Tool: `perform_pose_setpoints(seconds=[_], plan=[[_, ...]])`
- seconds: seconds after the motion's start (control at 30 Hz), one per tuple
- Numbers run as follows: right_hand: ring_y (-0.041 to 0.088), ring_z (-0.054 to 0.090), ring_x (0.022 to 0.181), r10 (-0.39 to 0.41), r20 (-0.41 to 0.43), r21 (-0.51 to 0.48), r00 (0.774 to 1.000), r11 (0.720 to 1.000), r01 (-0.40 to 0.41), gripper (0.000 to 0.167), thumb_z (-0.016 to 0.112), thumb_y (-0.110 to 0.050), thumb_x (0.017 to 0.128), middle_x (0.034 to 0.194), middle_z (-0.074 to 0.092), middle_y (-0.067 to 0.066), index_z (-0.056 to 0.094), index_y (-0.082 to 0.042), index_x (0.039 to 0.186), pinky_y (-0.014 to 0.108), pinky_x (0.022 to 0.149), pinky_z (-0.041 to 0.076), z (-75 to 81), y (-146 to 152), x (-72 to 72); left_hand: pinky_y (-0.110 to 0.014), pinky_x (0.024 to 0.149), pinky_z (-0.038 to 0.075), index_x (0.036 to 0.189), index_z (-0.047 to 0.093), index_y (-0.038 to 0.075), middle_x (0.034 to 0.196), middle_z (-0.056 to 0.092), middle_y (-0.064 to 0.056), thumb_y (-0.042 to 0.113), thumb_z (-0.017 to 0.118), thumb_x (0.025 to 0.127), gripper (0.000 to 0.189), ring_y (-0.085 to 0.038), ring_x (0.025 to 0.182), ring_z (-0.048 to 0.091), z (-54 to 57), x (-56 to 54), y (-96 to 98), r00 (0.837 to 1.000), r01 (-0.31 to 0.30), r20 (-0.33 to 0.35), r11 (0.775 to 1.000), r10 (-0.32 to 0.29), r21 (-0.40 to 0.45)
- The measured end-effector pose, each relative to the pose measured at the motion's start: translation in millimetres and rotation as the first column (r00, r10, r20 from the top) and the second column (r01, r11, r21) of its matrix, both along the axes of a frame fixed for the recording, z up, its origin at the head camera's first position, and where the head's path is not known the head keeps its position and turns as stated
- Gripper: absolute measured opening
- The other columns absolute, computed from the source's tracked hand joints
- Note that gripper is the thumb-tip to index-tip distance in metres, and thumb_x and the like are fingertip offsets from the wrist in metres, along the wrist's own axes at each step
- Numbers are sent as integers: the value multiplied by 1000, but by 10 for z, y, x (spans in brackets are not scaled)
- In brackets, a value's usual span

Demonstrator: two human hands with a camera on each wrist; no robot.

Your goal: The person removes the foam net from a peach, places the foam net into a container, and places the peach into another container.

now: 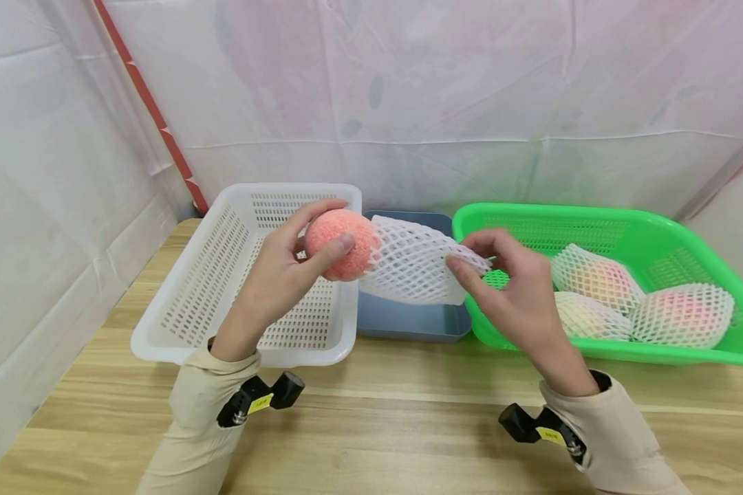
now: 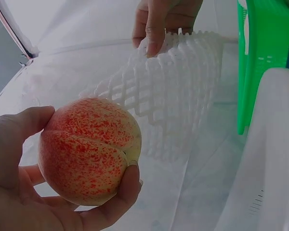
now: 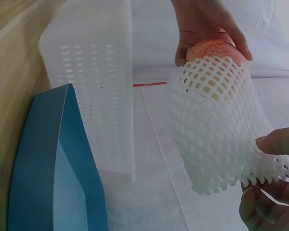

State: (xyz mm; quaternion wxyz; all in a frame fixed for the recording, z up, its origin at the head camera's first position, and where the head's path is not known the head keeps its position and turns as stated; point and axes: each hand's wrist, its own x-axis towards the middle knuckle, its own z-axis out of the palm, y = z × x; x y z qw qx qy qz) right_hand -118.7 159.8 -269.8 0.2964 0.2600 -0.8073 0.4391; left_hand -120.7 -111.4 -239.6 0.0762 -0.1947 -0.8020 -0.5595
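A reddish peach [image 1: 340,242] is gripped in my left hand [image 1: 278,271], with the thumb across its near side and the fingers round the far side. In the left wrist view the crease of the peach [image 2: 89,154] shows. A white foam net sleeve [image 1: 411,265] stretches between the hands, its frayed end right at the peach's right side. My right hand [image 1: 514,289] pinches the sleeve's other end between thumb and fingers. The right wrist view shows the mesh [image 3: 214,115] overlapping part of the peach [image 3: 216,49].
Below my left hand stands a white slotted basket [image 1: 186,309]. A shallow blue-grey box [image 1: 408,323] sits between it and a green basket [image 1: 594,212] on the right, which holds several net-wrapped fruits [image 1: 684,315]. All rest on a wooden table [image 1: 396,426], with white sheeting behind.
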Motion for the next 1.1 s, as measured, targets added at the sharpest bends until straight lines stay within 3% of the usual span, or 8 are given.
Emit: perform_pose_setpoints(seconds=[0.33, 0.53, 0.7, 0.9, 1.1], plan=[[14, 56, 76, -28, -169, 135, 985, 990, 52, 18, 75, 1, 76, 84, 64, 7, 63, 1, 91, 19, 71, 44, -81, -70, -35, -38, 69, 56, 136, 53, 20, 126, 55, -1, 24, 65, 91, 46, -24, 87, 64, 7, -10, -11, 1000, -10, 5, 1000, 10, 12], [21, 55, 75, -66, -275, 199, 959, 972, 124, 20, 72, 7, 73, 83, 60, 11, 62, -2, 88, 28, 63, 43, -169, -118, -55, -38, 71, 56, 136, 53, 20, 128, 54, 0, 24, 65, 91, 46, -25, 90, 61, -1, -16, -37, 999, -33, 4, 999, 33, -4], [22, 52, 72, -106, -312, 208, 944, 962, 177, 20, 70, 6, 71, 84, 57, 12, 64, -2, 87, 34, 56, 41, -229, -120, -74, -39, 71, 55, 136, 52, 19, 129, 54, -2, 24, 65, 92, 47, -27, 90, 62, -1, -24, -64, 999, -46, 7, 999, 46, -3], [18, 47, 54, -112, -377, 296, 920, 926, 234, 26, 74, 5, 64, 78, 53, 9, 68, -3, 88, 32, 41, 37, -336, -156, -87, -39, 71, 54, 136, 52, 21, 129, 53, -1, 26, 65, 91, 47, -27, 90, 61, 2, -31, -87, 998, -58, 12, 998, 58, -7], [17, 50, 46, -56, -425, 417, 903, 874, 250, 32, 83, 3, 57, 70, 59, 6, 67, -1, 84, 28, 37, 38, -534, -280, -83, -41, 71, 54, 136, 52, 21, 128, 53, -1, 27, 65, 91, 47, -27, 89, 61, 5, -29, -116, 998, -67, 19, 998, 67, -4]])
